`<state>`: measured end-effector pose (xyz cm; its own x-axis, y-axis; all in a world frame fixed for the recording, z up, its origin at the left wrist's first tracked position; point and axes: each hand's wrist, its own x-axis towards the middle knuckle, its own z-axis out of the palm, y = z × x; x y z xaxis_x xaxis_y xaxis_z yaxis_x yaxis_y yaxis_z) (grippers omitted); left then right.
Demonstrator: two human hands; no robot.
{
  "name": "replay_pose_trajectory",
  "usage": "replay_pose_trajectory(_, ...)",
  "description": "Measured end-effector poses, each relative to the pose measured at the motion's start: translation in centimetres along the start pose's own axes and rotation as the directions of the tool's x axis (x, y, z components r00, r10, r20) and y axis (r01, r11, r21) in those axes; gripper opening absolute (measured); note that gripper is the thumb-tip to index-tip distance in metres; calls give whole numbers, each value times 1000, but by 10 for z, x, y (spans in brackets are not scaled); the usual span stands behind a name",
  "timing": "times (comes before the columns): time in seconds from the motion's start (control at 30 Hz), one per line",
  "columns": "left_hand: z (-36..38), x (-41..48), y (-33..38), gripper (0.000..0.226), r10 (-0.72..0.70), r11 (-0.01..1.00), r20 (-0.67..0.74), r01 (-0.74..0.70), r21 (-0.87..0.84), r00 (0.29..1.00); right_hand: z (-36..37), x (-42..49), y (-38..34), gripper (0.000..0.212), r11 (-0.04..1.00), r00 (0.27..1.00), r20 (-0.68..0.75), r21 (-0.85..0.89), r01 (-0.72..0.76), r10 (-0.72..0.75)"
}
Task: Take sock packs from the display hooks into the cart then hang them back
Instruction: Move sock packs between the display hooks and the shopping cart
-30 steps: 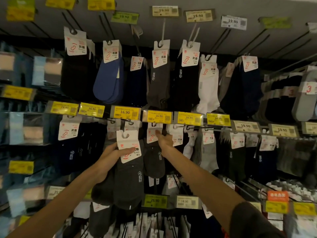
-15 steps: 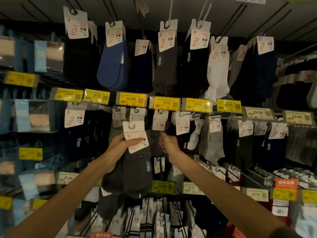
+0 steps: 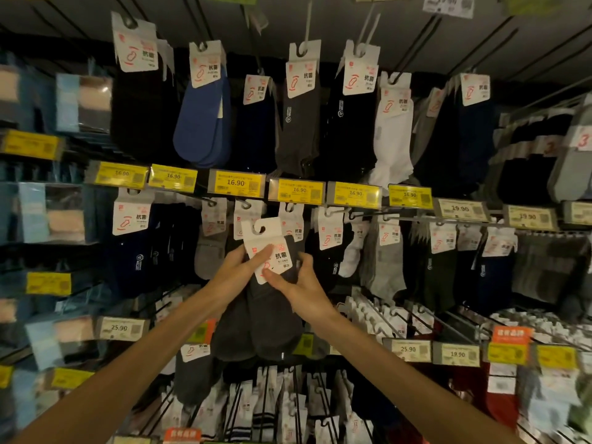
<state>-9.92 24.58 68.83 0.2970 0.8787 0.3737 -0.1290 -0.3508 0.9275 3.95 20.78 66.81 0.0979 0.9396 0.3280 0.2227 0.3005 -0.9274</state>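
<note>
A dark grey sock pack (image 3: 272, 315) with a white header card hangs free in front of the middle row of display hooks (image 3: 246, 205). My left hand (image 3: 238, 272) grips the card from the left, thumb across its face. My right hand (image 3: 296, 282) pinches the card's lower right corner, fingers curled behind the pack. The card's hook slot sits just below the 16.90 price tags (image 3: 236, 183), not on any hook. The cart is out of view.
Rows of hanging sock packs fill the wall: blue (image 3: 205, 123), white (image 3: 392, 136), black and grey ones above, more packs (image 3: 381, 261) right of my hands. Long metal hooks with packs (image 3: 378, 315) jut out lower right. Boxed goods (image 3: 83, 104) line the left.
My right hand has come back from the hanging packs on the rack and taken hold of the card. The pack has shifted slightly right, held by both hands.
</note>
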Motion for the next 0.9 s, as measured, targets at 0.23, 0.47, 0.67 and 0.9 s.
replay_pose_trajectory(0.23, 7, 5, -6, 55, 52, 987, -12, -50, 153, 999, -16, -5, -12, 54, 976, 996, -93, 217, 20, 0)
replay_pose_trajectory(0.47, 3, 11, -9, 42, 82, 989, -286, -44, 139, 955, -30, 8, -10, 60, 893, 973, -226, 446, 57, 51)
replay_pose_trajectory(0.67, -3, 15, -15, 38, 77, 990, -283, -40, 135, 956, -35, 25, -13, 61, 906, 972, -234, 410, 108, -9)
replay_pose_trajectory(0.9, -3, 18, -5, 29, 105, 994, -289, -91, 59, 951, -32, 33, -20, 60, 917, 963, -248, 349, 192, -107)
